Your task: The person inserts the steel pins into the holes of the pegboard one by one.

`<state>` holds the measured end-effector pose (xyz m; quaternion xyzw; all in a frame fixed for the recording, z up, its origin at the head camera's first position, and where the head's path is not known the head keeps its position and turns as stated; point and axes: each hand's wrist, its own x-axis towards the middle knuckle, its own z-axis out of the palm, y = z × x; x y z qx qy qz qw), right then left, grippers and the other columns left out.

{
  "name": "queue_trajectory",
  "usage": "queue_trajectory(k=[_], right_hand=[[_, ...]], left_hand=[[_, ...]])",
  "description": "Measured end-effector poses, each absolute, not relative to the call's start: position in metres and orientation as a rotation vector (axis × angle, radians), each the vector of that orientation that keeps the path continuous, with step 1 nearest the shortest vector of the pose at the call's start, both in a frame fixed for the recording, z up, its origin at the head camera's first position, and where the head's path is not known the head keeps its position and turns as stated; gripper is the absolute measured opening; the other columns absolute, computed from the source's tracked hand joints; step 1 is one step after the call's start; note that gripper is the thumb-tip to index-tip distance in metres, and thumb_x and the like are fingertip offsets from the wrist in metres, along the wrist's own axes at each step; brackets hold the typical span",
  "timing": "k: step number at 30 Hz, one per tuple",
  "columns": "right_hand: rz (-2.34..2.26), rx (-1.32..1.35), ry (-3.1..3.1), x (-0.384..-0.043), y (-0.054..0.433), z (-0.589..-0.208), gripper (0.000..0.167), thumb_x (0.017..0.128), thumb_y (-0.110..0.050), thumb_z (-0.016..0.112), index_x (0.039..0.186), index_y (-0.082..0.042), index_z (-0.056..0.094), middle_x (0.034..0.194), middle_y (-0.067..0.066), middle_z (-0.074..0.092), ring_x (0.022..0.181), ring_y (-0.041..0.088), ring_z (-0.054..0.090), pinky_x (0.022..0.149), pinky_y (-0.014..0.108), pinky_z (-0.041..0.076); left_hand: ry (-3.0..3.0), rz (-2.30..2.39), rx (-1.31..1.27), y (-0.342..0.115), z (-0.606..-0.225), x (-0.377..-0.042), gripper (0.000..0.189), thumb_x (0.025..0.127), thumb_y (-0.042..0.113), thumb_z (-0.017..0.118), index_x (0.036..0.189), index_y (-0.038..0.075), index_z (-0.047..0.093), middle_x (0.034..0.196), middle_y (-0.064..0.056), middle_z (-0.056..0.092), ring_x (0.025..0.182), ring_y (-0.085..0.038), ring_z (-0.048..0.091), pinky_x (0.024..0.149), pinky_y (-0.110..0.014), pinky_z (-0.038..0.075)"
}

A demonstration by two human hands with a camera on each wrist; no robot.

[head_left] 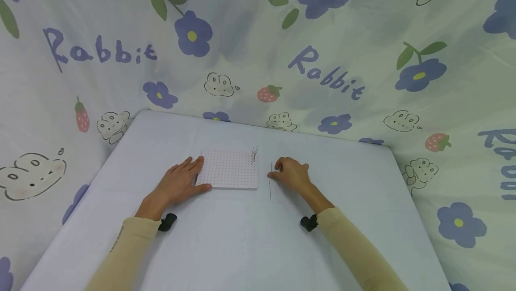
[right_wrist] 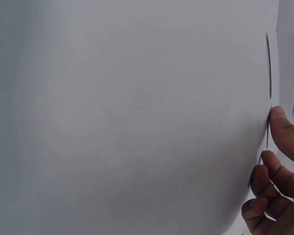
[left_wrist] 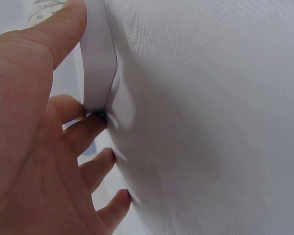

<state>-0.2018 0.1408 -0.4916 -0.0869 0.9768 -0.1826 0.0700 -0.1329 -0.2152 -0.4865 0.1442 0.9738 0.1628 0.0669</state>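
A white board point(head_left: 227, 170) with rows of small holes lies flat on the table. My left hand point(head_left: 177, 183) rests along its left side, thumb at the near edge and fingertips at the far left; the left wrist view shows the thumb against the board's thick side point(left_wrist: 99, 58). Several thin dark sticks point(head_left: 254, 155) stand at the board's far right corner. Right of the board, my right hand point(head_left: 292, 173) bends over the table, its thumb touching or nearly touching a thin dark stick point(right_wrist: 267, 134) seen between thumb and index finger. Nearer me lies another thin stick point(head_left: 270, 190).
A white cloth covers the table point(head_left: 242, 246). Behind it hangs a curtain point(head_left: 242, 53) printed with flowers, rabbits and strawberries. Each wrist carries a small black device point(head_left: 167, 222), close to the cuff.
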Motion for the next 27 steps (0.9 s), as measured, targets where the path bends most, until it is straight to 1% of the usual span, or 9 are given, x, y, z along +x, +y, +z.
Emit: queue_trajectory(k=[4,7,12,18,23,27], right_hand=[[-0.538,-0.254,2.93,-0.204,0.14,-0.489,0.031,0.086,-0.047,0.078,0.09,-0.018,0.07,0.081,-0.006,0.064,0.077,0.015,0.058,0.088,0.054,0.036],[-0.517,-0.255,2.933,-0.206,0.139,-0.487,0.03,0.087,-0.046,0.077,0.087,-0.017,0.07,0.082,-0.006,0.066,0.077,0.015,0.058,0.088,0.053,0.037],[-0.467,-0.244,2.924,-0.21,0.136,-0.484,0.024,0.09,-0.041,0.076,0.087,-0.018,0.072,0.081,-0.007,0.067,0.076,0.015,0.058,0.088,0.053,0.037],[-0.445,-0.221,2.913,-0.211,0.134,-0.481,0.016,0.091,-0.032,0.076,0.088,-0.016,0.076,0.072,-0.008,0.066,0.073,0.016,0.057,0.089,0.055,0.037],[-0.426,-0.224,2.916,-0.211,0.134,-0.478,0.015,0.091,-0.029,0.076,0.085,-0.016,0.077,0.067,-0.008,0.064,0.071,0.016,0.057,0.09,0.056,0.038],[-0.436,-0.238,2.907,-0.211,0.134,-0.476,0.015,0.091,-0.028,0.076,0.081,-0.016,0.077,0.067,-0.008,0.065,0.07,0.016,0.056,0.091,0.059,0.038]], left_hand=[[2.933,0.496,0.433,-0.215,-0.486,-0.133,0.096,0.092,0.061,0.062,0.158,0.0,0.026,0.164,-0.017,0.027,0.15,-0.044,0.021,0.116,-0.066,0.02],[2.932,0.501,0.432,-0.215,-0.486,-0.133,0.096,0.092,0.061,0.062,0.158,0.0,0.026,0.164,-0.017,0.027,0.15,-0.044,0.021,0.116,-0.066,0.02],[2.933,0.498,0.431,-0.215,-0.486,-0.133,0.096,0.092,0.061,0.061,0.158,0.0,0.026,0.164,-0.017,0.027,0.15,-0.044,0.021,0.116,-0.067,0.02],[2.93,0.504,0.426,-0.215,-0.486,-0.132,0.097,0.092,0.061,0.062,0.158,0.0,0.026,0.164,-0.017,0.027,0.15,-0.044,0.02,0.116,-0.067,0.019],[2.93,0.504,0.424,-0.214,-0.484,-0.132,0.096,0.092,0.061,0.062,0.158,0.0,0.027,0.164,-0.017,0.027,0.15,-0.044,0.021,0.116,-0.067,0.019],[2.931,0.5,0.423,-0.214,-0.483,-0.132,0.096,0.092,0.06,0.063,0.157,0.0,0.027,0.163,-0.018,0.028,0.15,-0.044,0.021,0.116,-0.067,0.02]])
